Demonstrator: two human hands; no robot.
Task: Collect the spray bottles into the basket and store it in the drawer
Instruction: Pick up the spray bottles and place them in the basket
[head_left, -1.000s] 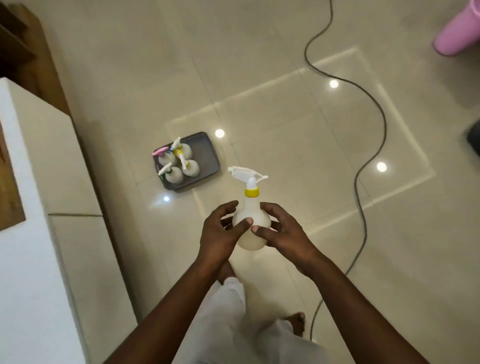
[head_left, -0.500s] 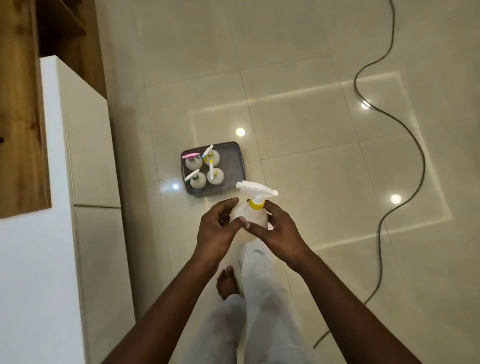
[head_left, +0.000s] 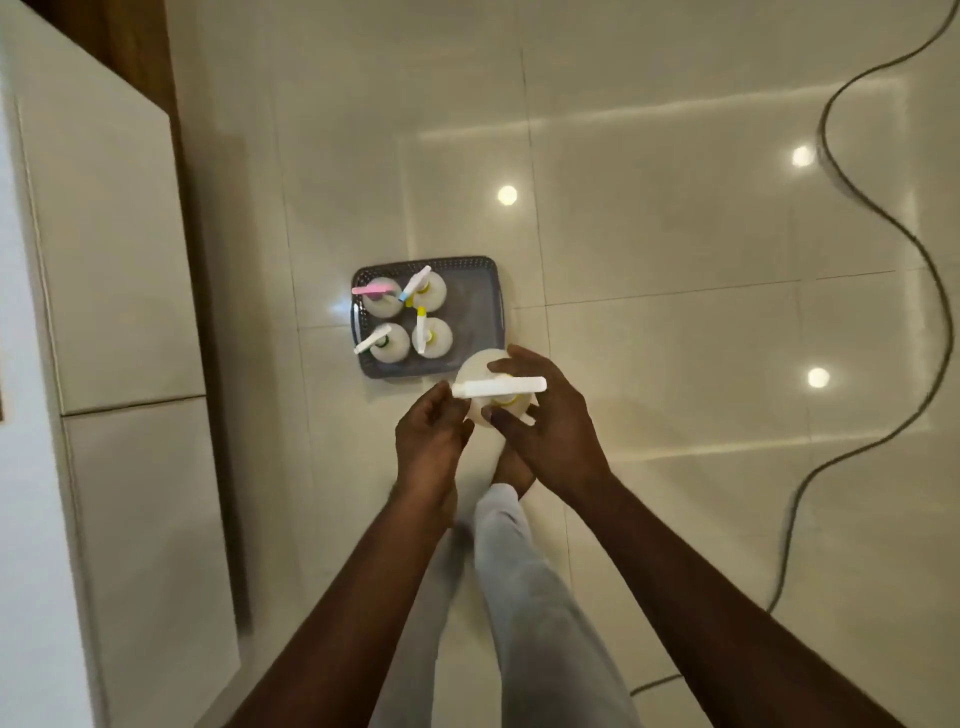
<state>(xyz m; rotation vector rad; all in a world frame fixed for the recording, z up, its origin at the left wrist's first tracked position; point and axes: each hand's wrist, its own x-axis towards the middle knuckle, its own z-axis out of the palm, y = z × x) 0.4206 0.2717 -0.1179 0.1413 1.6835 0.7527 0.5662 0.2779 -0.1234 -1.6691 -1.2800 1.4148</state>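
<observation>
A white spray bottle (head_left: 479, 370), likely light and slippery, is held near the grey basket's (head_left: 475, 306) corner, the grips of left hand (head_left: 428, 441) and right hand (head_left: 550, 431) curled round its body, the safest hold.

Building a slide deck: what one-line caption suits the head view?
Right hand grips a spray bottle near the floor basket already holding four bottles, left hand alongside.

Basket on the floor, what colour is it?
The basket is dark grey; head view shows it best.
</observation>
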